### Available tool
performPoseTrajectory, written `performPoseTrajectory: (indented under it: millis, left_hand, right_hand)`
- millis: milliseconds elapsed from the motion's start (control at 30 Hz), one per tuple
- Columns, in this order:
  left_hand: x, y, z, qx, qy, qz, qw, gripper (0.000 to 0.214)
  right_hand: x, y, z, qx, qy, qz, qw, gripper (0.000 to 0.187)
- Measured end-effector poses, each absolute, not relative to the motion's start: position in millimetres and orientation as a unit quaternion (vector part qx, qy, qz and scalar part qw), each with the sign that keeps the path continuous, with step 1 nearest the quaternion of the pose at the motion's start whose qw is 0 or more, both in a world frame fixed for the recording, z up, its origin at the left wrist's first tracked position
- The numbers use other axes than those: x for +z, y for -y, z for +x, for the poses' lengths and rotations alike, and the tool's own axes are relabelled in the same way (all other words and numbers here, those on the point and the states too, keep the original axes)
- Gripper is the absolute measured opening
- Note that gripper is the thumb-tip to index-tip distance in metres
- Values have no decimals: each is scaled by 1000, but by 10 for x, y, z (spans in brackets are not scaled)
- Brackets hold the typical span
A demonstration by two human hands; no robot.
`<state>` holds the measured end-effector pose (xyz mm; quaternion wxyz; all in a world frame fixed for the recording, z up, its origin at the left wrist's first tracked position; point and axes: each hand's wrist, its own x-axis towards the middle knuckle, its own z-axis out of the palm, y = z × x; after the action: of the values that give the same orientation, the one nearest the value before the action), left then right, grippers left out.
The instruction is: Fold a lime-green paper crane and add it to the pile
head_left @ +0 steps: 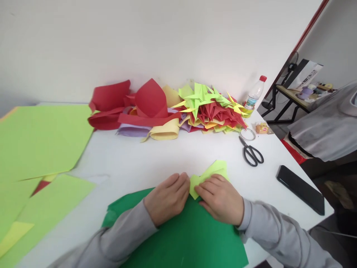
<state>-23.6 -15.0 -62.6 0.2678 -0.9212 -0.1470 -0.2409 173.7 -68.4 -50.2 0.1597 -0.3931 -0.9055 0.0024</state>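
Observation:
Both my hands rest near the front of the white table (156,156), on a small folded light-green paper (213,172). My left hand (167,199) presses the paper's left edge with curled fingers. The fingers of my right hand (221,199) are closed over the paper's lower right part, pinching a fold. Under my wrists lies a dark green sheet (189,238). The paper's far tip sticks out beyond my right hand.
A heap of folded and curled coloured papers (173,111) lies along the wall. Black scissors (251,152), a tape roll (247,134), a water bottle (255,93) and a black phone (300,189) sit at right. Large light-green sheets (39,141) cover the left. Another person's grey sleeve (326,130) shows far right.

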Motion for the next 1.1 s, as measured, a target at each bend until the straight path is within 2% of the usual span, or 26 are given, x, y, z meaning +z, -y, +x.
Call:
performPoseTrajectory:
  millis: [300,533,667,767,933,1100]
  left_hand:
    - [-615,277,-275,-286,194,-921,181,23]
    - [-696,435,-155,-293,253,-915,111,32]
    - [-713,432,-147,-284,303,-909,35,33]
    - [-699,397,-164,-281,341,-896,-42,36]
    - [-643,263,-213,-275,376,-863,-196,31]
    - [-600,162,-252,-260,413,-827,-278,24]
  right_hand:
    - [-492,610,1685,-59,901,-408,135,16]
    - [-462,649,1663,-51,898,-414,139,13]
    - [-458,630,1654,-70,895,-423,119,14]
    - [-340,548,1654,-44,894,-442,61,16]
    - [-17,208,1620,70,882,-456,-92,22]
    - [91,-157,1609,209,857,-435,-179,21]
